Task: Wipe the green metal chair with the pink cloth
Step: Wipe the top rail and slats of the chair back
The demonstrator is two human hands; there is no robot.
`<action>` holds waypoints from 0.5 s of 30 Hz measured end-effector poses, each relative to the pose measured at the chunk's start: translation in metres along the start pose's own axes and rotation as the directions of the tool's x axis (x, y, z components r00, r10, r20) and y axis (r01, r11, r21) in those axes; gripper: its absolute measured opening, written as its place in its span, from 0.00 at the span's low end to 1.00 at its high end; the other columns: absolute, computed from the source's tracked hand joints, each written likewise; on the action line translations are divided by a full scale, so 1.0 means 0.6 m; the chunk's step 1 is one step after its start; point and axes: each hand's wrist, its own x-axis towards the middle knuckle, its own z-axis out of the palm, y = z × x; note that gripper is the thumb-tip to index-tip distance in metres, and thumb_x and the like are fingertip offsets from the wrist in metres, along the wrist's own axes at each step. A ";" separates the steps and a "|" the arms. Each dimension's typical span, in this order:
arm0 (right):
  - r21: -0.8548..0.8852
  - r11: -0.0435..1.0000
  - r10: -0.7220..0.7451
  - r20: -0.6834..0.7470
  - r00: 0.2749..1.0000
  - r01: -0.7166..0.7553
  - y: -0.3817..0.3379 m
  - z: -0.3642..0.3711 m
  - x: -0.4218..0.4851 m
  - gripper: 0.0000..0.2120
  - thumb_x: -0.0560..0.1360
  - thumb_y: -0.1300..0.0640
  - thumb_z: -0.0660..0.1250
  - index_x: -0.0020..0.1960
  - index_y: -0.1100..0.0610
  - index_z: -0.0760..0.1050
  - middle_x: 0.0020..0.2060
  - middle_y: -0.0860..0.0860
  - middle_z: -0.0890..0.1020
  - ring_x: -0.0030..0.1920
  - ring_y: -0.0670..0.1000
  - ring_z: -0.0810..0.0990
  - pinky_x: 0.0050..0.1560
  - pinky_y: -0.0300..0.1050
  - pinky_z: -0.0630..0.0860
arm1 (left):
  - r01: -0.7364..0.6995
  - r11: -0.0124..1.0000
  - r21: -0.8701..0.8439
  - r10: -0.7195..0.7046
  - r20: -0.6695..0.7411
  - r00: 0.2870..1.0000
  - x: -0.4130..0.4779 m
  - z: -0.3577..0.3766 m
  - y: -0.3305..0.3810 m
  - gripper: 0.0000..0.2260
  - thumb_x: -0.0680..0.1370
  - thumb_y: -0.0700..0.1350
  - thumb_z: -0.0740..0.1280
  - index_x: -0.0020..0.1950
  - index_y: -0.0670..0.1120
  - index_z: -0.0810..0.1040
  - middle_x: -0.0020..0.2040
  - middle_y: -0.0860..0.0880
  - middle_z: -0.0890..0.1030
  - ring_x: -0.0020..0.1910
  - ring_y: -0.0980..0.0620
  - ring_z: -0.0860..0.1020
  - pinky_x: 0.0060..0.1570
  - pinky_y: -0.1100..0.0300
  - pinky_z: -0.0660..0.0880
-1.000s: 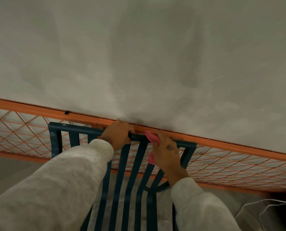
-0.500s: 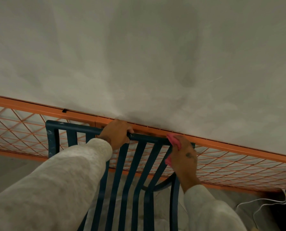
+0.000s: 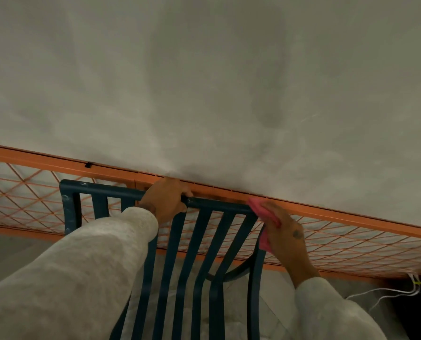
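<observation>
The left hand (image 3: 165, 200) grips the chair (image 3: 219, 207) top rail while the right hand (image 3: 284, 235) presses the cloth (image 3: 263, 209) around its right corner, likely heading down that post next.

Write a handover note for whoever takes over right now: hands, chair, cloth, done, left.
Left hand: grip shut on the chair's top rail, steadying it.
Right hand: holds the cloth against the rail's right corner.
Chair stands against the orange mesh fence.
Done: cannot tell from this view how much has been wiped.
Left: likely the right post, slats and lower frame.
</observation>
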 end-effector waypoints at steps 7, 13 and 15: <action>0.104 0.991 0.105 -0.201 0.974 -0.086 -0.029 0.069 -0.007 0.16 0.79 0.61 0.64 0.55 0.39 0.76 0.54 0.45 0.79 0.46 0.53 0.83 0.37 0.47 0.84 | 0.008 1.000 0.015 -0.008 0.003 1.000 0.000 0.000 0.000 0.11 0.73 0.41 0.73 0.55 0.48 0.83 0.50 0.50 0.84 0.48 0.52 0.81 0.53 0.59 0.78; -0.076 0.989 -0.119 0.099 0.988 0.126 -0.085 0.169 -0.022 0.18 0.81 0.59 0.61 0.68 0.45 0.72 0.60 0.40 0.74 0.51 0.43 0.79 0.46 0.27 0.76 | 0.002 1.000 0.028 -0.002 -0.010 1.000 0.001 0.001 -0.001 0.11 0.73 0.41 0.73 0.55 0.48 0.83 0.51 0.50 0.84 0.48 0.50 0.81 0.52 0.55 0.78; -0.119 0.985 -0.107 0.168 0.980 0.128 -0.084 0.149 -0.020 0.18 0.81 0.59 0.61 0.68 0.44 0.72 0.61 0.41 0.74 0.48 0.38 0.77 0.38 0.21 0.71 | 0.000 0.999 0.037 0.000 0.004 1.000 -0.001 0.001 -0.002 0.11 0.73 0.41 0.73 0.55 0.49 0.83 0.51 0.51 0.84 0.49 0.51 0.81 0.51 0.56 0.78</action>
